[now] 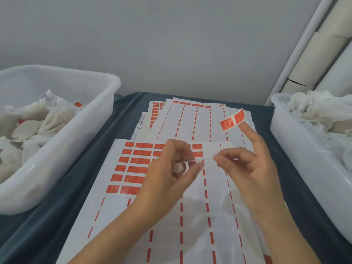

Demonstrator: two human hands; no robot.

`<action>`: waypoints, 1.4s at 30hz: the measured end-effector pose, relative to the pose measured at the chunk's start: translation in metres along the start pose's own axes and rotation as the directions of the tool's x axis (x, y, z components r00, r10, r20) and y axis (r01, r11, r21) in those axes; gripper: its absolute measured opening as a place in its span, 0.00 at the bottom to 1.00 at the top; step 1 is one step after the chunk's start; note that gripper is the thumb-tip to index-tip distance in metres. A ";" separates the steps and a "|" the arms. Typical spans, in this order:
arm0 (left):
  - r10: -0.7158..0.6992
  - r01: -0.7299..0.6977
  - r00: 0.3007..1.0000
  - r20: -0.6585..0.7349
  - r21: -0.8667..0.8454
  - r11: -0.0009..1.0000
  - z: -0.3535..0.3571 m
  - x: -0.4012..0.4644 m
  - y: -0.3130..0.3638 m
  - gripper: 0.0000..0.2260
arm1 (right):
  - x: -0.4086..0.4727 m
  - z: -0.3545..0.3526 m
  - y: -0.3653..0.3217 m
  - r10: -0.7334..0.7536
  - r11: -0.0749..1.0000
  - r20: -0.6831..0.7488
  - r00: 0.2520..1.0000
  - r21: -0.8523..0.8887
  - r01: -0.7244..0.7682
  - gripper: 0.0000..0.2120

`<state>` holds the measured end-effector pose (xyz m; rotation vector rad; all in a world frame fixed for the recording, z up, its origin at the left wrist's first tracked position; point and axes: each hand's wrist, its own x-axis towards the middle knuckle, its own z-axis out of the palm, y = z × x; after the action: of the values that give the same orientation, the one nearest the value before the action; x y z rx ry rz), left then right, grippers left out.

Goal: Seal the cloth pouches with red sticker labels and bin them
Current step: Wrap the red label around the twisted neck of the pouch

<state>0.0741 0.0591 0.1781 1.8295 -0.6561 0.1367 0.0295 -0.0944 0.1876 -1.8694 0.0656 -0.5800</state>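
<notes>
While both hands pinch thin white string (204, 159), a glossy red rectangular label (232, 119) dangles.

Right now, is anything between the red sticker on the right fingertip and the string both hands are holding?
Nothing visible. The sticker hangs from the right hand's raised fingertip, above the string stretched between it and the left hand; only open air lies between.

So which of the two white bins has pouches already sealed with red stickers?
The bin on the left: a red sticker shows among its pouches. The bin on the right holds only plain white cloth.
</notes>
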 end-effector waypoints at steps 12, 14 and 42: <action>-0.239 0.237 0.971 -0.008 -0.117 0.964 -0.007 0.012 -0.014 0.06 | 0.002 -0.007 -0.005 0.178 0.981 -0.070 0.982 0.094 -0.171 0.18; -0.225 0.223 0.974 -0.008 -0.101 0.970 -0.007 0.012 -0.013 0.07 | 0.000 -0.008 -0.005 0.229 0.950 0.026 0.973 0.211 -0.229 0.15; -0.220 0.229 0.971 0.097 -0.085 0.970 -0.005 0.009 -0.008 0.08 | -0.002 0.008 0.002 0.204 0.967 0.149 0.968 0.126 -0.223 0.12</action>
<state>0.0864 0.0618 0.1765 1.8102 -0.5018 -0.1237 0.0315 -0.0872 0.1824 -1.7312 0.1320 -0.3003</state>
